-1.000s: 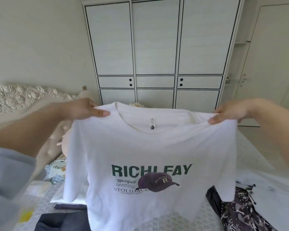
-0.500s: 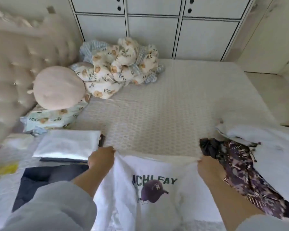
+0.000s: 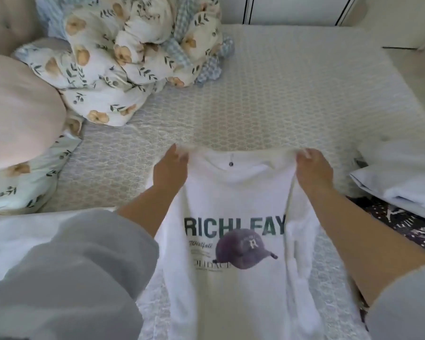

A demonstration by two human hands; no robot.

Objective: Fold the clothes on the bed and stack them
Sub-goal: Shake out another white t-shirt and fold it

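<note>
A white T-shirt [image 3: 233, 200] with green lettering and a purple cap print lies front up on the bed [image 3: 268, 99], collar away from me. My left hand [image 3: 169, 170] grips its left shoulder and my right hand [image 3: 313, 169] grips its right shoulder, both low over the quilt. The shirt's sides are bunched inward along my forearms. Its hem runs out of view at the bottom.
A crumpled floral duvet [image 3: 133, 52] lies at the far left beside a round pink cushion [image 3: 17, 114]. A white garment [image 3: 402, 175] rests on a dark patterned one [image 3: 400, 224] at the right. White cloth [image 3: 22, 231] lies under my left sleeve. Wardrobe doors stand behind the bed.
The shirt, held up in the air a second ago, has come down onto the bed. My hands have carried its shoulders forward, away from me, and the view has tilted down.
</note>
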